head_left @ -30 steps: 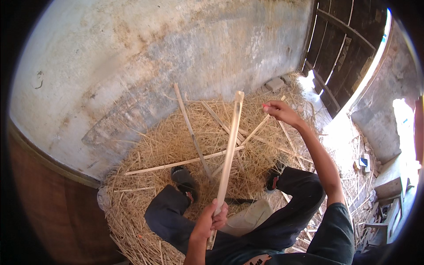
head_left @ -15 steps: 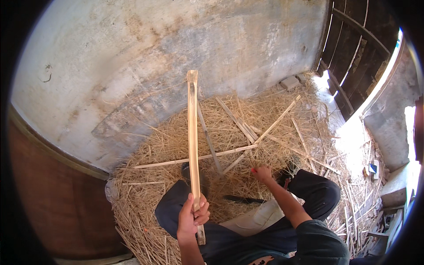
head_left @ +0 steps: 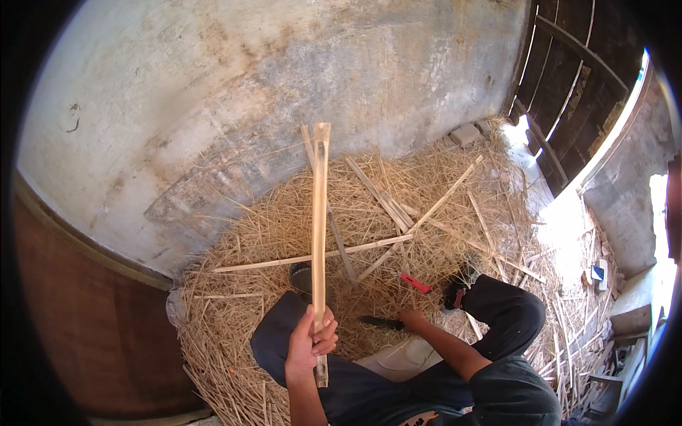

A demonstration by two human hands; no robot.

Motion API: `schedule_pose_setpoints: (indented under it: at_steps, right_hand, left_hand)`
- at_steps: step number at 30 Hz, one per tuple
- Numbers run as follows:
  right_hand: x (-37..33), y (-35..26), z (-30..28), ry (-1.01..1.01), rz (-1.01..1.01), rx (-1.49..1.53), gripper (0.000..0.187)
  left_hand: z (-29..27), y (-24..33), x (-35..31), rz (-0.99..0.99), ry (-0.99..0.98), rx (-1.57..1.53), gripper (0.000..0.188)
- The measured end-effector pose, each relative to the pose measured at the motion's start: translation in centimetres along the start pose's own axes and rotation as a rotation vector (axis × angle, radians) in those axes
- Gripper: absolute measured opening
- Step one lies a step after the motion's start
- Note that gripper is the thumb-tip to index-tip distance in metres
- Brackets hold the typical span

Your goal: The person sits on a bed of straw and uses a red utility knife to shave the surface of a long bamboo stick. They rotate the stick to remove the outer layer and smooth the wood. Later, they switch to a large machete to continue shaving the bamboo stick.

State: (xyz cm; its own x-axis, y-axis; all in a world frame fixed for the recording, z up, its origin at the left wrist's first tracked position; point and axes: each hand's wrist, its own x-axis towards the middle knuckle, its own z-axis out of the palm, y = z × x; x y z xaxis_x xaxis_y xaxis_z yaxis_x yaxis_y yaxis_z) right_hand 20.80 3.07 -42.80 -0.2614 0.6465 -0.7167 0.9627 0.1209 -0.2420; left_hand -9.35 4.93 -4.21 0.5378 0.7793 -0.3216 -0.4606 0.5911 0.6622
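Observation:
My left hand [head_left: 312, 341] is wrapped round the lower part of a split bamboo strip [head_left: 320, 227], which stands nearly upright with its hollow side towards me. Low between my legs, my right hand [head_left: 412, 320] is closed at the right end of a dark knife [head_left: 381, 322]; the hand covers the handle. Just above that hand, a red utility knife [head_left: 415, 283] lies loose on the straw.
Several bamboo strips [head_left: 369, 245] lie crossed on the straw heap [head_left: 277, 220] in front of me. A stained wall [head_left: 298, 78] rises behind it. A pale sack-like cloth [head_left: 401, 358] lies between my legs. Dark wooden boards [head_left: 568, 85] stand at the far right.
My right hand has left the red utility knife on the straw and moved nearer to me, onto the dark knife. The bamboo strip in my left hand has shifted slightly right.

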Motion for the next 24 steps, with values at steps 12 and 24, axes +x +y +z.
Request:
schedule_pose_setpoints:
  at_steps: [12, 24]
  right_hand:
    - [0.5, -0.7, 1.2, -0.083, -0.070, -0.040, 0.047]
    - [0.0, 0.4, -3.3, -0.136, -0.004, 0.712, 0.054]
  left_hand:
    - [1.5, -0.1, 0.0, -0.007, -0.112, 0.051, 0.053]
    - [3.2, -0.4, -0.3, 0.017, -0.098, 0.092, 0.056]
